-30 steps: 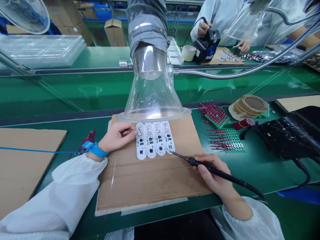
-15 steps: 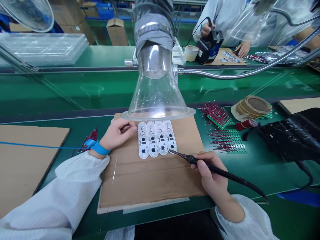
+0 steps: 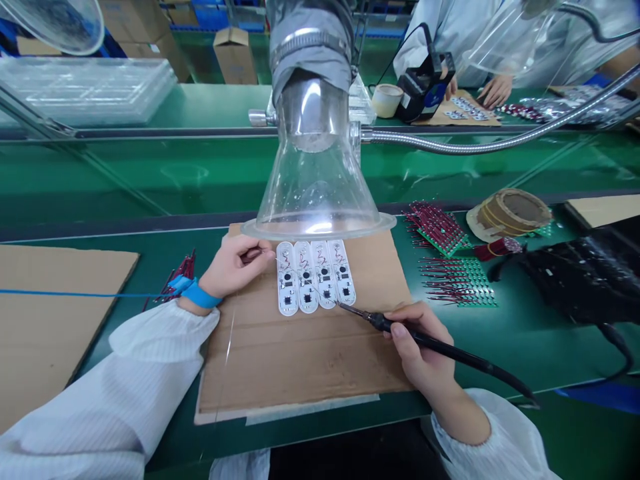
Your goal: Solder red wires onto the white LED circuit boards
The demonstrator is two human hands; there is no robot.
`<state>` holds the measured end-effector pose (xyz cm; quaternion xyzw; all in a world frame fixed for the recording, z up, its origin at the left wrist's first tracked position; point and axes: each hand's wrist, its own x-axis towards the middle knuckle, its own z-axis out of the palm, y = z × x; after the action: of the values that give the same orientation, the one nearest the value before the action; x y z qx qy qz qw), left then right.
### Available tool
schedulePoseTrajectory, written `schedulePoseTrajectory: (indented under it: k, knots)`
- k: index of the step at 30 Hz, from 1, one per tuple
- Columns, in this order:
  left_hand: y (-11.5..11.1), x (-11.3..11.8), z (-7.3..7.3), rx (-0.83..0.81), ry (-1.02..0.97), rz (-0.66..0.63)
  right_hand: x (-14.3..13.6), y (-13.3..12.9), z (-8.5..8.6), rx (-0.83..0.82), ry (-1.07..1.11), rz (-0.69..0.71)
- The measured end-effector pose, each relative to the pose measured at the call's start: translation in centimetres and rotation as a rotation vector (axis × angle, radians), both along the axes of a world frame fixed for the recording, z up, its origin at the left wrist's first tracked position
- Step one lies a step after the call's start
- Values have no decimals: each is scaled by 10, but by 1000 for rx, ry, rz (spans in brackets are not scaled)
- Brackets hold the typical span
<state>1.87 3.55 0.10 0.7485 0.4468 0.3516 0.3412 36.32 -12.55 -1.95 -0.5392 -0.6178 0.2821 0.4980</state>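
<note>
Several white oblong circuit boards (image 3: 307,287) lie side by side on a cardboard sheet (image 3: 300,360). My right hand (image 3: 423,347) holds a black soldering iron (image 3: 383,322) like a pen, its tip close to the lower end of the boards at the right. My left hand (image 3: 240,263), with a blue wrist strap (image 3: 200,293), is pinched at the left edge of the boards. What its fingertips grip is too small to tell; a thin strand seems to run from them across the boards.
A clear fume hood (image 3: 317,187) hangs just above the boards. Red wires (image 3: 183,273) lie left; green boards with wires (image 3: 463,280), a round tape-wrapped holder (image 3: 510,213) and a black bag-like object (image 3: 590,267) stand right. Across the bench, a person's hand (image 3: 496,90) rests near small boards.
The iron's tip has shifted slightly left and down along the boards' lower ends. The camera view has tilted a little. Across the bench, the person's hand has left the top of the black device.
</note>
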Motion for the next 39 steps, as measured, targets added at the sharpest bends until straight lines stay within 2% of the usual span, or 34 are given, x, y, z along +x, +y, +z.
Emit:
schedulePoseTrajectory:
  k: [12, 19, 25, 31, 39]
  knots:
    - [-1, 3, 3, 11, -22, -12, -1, 1, 2, 10, 31, -29]
    - [-1, 2, 1, 9, -26, -38, -1, 0, 2, -30, -19, 41]
    - [0, 2, 1, 5, -20, -40, -1, -1, 3, -8, 32, 18]
    - [-1, 3, 3, 0, -4, -52, -2, 1, 3, -26, -36, 47]
    - [0, 3, 3, 5, 9, -61, -1, 1, 3, -29, -16, 64]
